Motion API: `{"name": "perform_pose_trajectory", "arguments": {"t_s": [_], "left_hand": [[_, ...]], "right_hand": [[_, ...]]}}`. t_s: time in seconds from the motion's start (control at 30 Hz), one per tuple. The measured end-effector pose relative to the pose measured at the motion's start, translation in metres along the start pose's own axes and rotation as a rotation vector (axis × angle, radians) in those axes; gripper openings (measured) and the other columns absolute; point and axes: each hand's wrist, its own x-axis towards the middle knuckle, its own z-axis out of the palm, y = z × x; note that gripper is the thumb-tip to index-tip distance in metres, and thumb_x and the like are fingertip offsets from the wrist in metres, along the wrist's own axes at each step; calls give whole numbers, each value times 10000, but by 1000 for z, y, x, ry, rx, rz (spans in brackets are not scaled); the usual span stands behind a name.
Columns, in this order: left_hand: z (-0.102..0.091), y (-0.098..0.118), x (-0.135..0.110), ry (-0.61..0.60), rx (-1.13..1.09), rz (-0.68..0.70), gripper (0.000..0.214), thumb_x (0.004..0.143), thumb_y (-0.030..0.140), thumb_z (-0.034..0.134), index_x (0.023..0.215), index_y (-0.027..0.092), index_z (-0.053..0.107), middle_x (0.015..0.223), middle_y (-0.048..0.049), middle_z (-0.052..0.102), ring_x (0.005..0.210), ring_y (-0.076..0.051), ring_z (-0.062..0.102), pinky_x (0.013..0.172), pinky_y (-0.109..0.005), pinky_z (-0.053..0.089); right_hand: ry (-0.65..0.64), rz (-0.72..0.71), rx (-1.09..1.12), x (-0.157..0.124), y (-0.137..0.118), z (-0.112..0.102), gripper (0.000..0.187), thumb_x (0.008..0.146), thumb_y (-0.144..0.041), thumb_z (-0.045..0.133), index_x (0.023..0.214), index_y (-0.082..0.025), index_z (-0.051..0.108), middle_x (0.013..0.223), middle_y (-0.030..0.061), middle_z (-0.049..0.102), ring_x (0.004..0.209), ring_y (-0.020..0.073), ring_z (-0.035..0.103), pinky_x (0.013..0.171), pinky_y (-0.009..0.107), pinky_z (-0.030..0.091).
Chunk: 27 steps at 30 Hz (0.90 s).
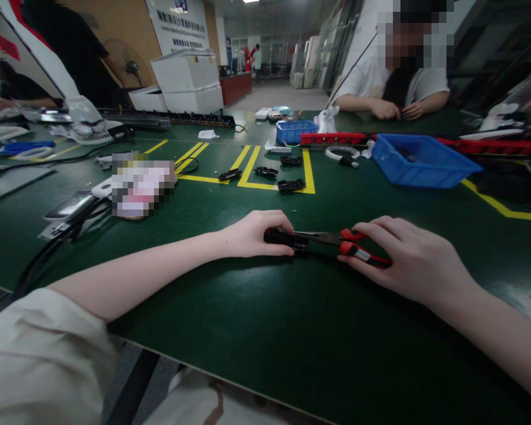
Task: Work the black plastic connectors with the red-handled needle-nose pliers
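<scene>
My left hand is closed round a small black plastic part on the green table, thumb and fingers gripping its left end. My right hand grips long-nose pliers by their red and black handles. The pliers point left, and their thin tip reaches the top of the black part; whether the jaws pinch anything is too small to tell. Farther back, several similar black parts lie in and beside a yellow-taped rectangle.
A blue bin stands at the back right, with a smaller blue bin farther away. A pink phone and black cables lie to the left. Across the table sits a person with both hands on the table.
</scene>
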Motion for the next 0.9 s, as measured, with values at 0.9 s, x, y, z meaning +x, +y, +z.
{"name": "perform_pose_trajectory", "arguments": {"t_s": [0.9], "left_hand": [[0, 4, -7, -109, 309, 189, 349, 1007, 358, 596, 1249, 133, 707, 1253, -167, 702, 1113, -266, 689, 977, -408, 574]], "right_hand": [[44, 39, -31, -5, 9, -6, 390, 972, -520, 607, 1266, -266, 637, 1069, 146, 726, 896, 349, 694, 708, 496, 553]]}}
